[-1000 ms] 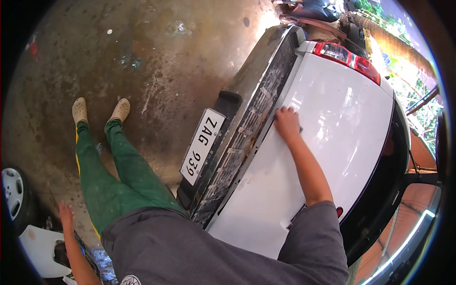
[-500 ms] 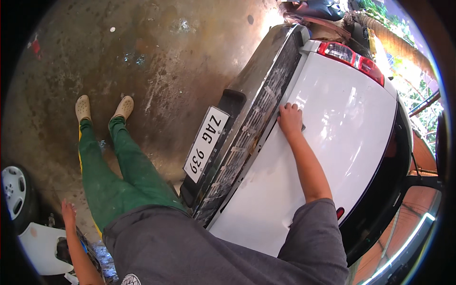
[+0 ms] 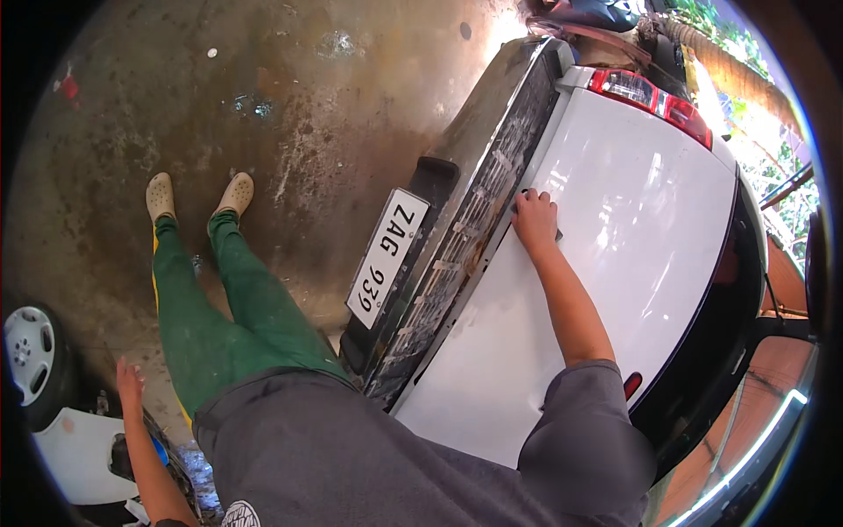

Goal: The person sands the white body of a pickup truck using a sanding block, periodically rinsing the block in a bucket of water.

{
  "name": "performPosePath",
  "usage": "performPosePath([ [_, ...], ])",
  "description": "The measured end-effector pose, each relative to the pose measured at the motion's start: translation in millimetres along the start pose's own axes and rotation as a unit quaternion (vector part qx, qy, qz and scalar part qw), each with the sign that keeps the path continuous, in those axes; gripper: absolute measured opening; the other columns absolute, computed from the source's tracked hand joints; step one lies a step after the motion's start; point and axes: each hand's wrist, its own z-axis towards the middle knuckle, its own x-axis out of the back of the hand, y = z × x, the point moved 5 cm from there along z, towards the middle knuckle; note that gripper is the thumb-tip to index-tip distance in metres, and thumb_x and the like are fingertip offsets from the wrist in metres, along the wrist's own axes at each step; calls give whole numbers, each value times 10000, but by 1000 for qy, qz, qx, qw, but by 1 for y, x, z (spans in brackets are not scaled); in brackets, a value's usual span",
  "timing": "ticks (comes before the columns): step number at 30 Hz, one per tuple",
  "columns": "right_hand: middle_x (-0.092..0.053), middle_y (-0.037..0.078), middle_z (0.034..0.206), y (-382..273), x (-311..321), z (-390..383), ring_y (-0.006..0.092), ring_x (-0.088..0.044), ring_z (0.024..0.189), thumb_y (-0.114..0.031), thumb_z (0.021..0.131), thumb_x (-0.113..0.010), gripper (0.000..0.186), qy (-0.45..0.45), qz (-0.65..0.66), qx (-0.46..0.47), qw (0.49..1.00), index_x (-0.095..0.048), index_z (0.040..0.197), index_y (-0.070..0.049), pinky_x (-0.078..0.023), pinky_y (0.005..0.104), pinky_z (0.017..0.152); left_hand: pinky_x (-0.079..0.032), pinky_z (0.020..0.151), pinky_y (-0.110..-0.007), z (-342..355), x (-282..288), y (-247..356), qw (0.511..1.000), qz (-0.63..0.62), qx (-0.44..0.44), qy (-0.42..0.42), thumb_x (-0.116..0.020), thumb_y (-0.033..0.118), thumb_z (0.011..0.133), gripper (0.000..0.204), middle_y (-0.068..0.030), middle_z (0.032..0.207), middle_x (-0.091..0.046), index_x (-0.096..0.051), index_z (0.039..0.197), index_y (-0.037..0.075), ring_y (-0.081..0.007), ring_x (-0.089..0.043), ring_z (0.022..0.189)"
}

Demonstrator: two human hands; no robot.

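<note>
White car boot lid point(image 3: 615, 237), smooth glossy painted metal w/ bright glare, fills the 3 o'clock half of the view; its lower edge runs diagonally from 1 to 7 o'clock. Right hand point(image 3: 536, 221) lies palm-down on that edge nr centre, fingers curled over the lip where the paint meets the stripped rear end point(image 3: 465, 255) – dark, ribbed bare frame w/ rusty patches and bits of tape. Whether the hand actually clamps the lip or just presses on it, can't tell. A flat white number plate point(image 3: 385, 256), rectangular, hangs on the dark part at abt 9 o'clock of the hand. Red tail lamp point(image 3: 654, 98), shiny plastic, sits at 1 o'clock. Floor point(image 3: 263, 105) is rough stained concrete w/ wet spots. Left hand point(image 3: 130, 384) hangs open, holding nothing, at 8 o'clock, just above a white body panel point(image 3: 79, 452) and nr a wheel point(image 3: 31, 351) w/ a silver rim. Green trousers point(image 3: 237, 307), pale clogs point(image 3: 198, 195), grey shirt. Vs. half a sec ago: right hand sits a touch lower along the lid edge, otherwise same spot; left hand has risen slightly; car unmoved.
</note>
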Motion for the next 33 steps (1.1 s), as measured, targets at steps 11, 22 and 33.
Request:
performPosePath([
  [11, -603, 106, 1145, -203, -11, -273, 311, -560, 1044, -200, 760, -740, 340, -114, 183, -34, 976, -658, 1078, -111, -470, 456, 850, -494, 819, -358, 32, 74, 132, 953, 210, -218, 29, -519, 267, 1023, 535, -176, 1228, -627, -434, 1492, 23, -276, -614, 995],
  [22, -623, 154, 1212, -279, 56, -413, 386, -560, 1132, -266, 785, -792, 486, 44, 483, -503, 715, -649, 1193, -45, -453, 481, 985, -237, 1233, -399, -121, -318, 489, 740, 335, -534, -234, -435, 469, 1060, 689, -232, 1579, -392, -408, 1494, -64, -335, -327, 1495],
  [33, -596, 230, 1237, -524, 39, -546, 407, -563, 1153, -195, 728, -802, 625, 21, 553, -767, 325, -588, 1274, 20, -435, 484, 1027, -118, 1257, -395, -476, -708, 336, 769, 79, -268, -575, -269, 655, 1048, 852, -124, 1706, -141, -140, 1624, 42, -255, -156, 1562],
])
